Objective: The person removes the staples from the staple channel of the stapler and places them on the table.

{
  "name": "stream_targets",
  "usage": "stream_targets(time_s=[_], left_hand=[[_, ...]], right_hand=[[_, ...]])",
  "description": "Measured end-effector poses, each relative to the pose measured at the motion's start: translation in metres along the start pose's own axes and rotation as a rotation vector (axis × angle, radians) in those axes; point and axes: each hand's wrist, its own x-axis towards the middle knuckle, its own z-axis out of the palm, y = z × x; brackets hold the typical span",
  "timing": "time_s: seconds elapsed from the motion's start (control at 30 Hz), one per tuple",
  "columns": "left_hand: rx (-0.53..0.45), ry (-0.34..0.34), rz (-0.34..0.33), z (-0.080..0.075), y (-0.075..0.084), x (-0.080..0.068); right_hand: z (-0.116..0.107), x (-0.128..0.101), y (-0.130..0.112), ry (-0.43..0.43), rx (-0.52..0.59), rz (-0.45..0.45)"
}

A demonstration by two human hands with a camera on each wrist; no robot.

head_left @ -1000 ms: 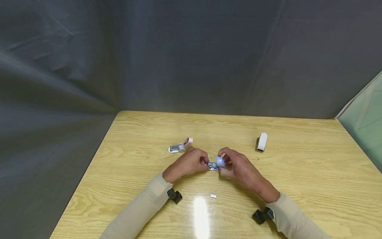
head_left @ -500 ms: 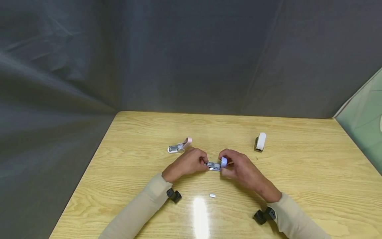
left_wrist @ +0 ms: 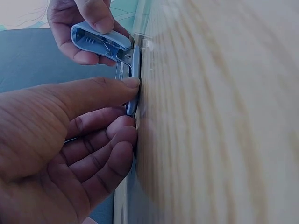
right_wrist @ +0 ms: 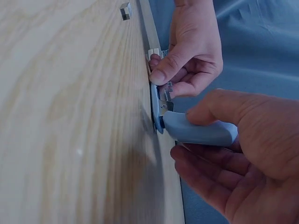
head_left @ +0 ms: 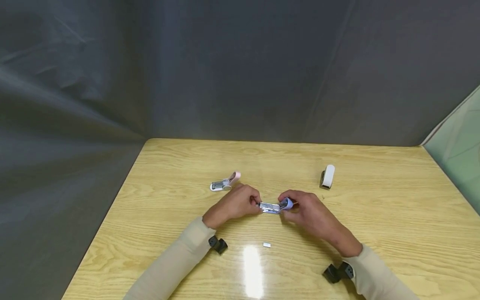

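A small light-blue stapler [head_left: 271,208] lies on the table between both hands, its top cover swung far back so the metal staple channel shows. My left hand [head_left: 240,203] pinches the front end of its base, thumb along the near side in the left wrist view. The raised cover [right_wrist: 201,130] is held by my right hand [head_left: 309,214], between thumb and fingers. Its hollow inside [left_wrist: 96,41] faces the left wrist camera. Nearer the table's front lies a short strip of staples [head_left: 266,245].
A pink-and-white stapler [head_left: 224,184] with its cover raised lies behind my left hand. To the back right sits a white stapler [head_left: 328,177], its cover down. A dark curtain [head_left: 240,75] hangs behind the wooden table [head_left: 180,162].
My right hand has swung the blue cover back and to the right, baring more of the metal channel. The left hand stays on the stapler's front end.
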Motion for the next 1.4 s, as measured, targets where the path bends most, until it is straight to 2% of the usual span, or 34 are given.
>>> stream_targets(time_s=[0.2, 0.37, 0.67, 0.8, 0.97, 1.07, 1.4], left_hand=[[-0.013, 0.003, 0.010, 0.000, 0.001, 0.000], [-0.008, -0.001, 0.019, 0.000, 0.001, 0.000], [0.021, -0.015, 0.027, 0.000, -0.002, 0.000], [0.018, -0.026, 0.029, 0.001, -0.002, 0.001], [0.005, -0.044, 0.003, 0.000, -0.003, 0.002], [0.005, -0.040, 0.013, 0.000, -0.003, 0.002], [-0.007, -0.038, 0.020, 0.000, -0.004, 0.001]], right_hand=[[-0.002, -0.001, -0.004, 0.033, -0.094, -0.034], [-0.002, -0.002, -0.010, 0.101, -0.150, -0.078], [0.010, 0.008, -0.023, 0.248, -0.297, -0.283], [0.018, 0.011, -0.028, 0.243, -0.369, -0.348], [0.026, 0.014, -0.031, 0.194, -0.495, -0.327], [0.029, 0.014, -0.031, 0.173, -0.554, -0.297], [0.033, 0.015, -0.029, 0.141, -0.608, -0.252]])
